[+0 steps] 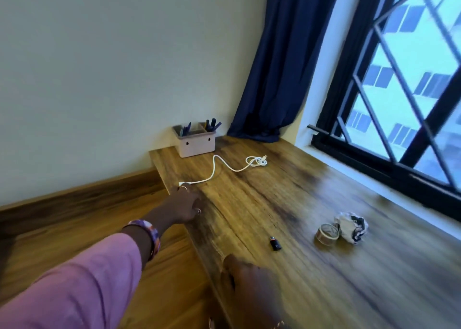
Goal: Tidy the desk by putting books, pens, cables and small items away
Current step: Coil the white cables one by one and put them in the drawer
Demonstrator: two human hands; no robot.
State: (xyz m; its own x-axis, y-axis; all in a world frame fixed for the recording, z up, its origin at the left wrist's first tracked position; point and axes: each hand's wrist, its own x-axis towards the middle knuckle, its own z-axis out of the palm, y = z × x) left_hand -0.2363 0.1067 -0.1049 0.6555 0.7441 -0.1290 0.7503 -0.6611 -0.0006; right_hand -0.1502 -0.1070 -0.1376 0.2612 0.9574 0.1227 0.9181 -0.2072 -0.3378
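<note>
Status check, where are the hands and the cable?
Left hand at the white cable end, grip unclear. Right hand flat on desk. Nothing blocking.

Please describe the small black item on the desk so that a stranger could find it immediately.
Start at the wooden desk under the window. Near its front lies a tape roll beside crumpled paper. Left of them, alone, lies the small black item, the only dark thing there.

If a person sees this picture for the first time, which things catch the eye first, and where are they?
The left hand reaches to one end of the white cable, which snakes across the wooden desk toward the pink pen organizer at the wall. Nearer, a tape roll sits beside crumpled paper.
</note>
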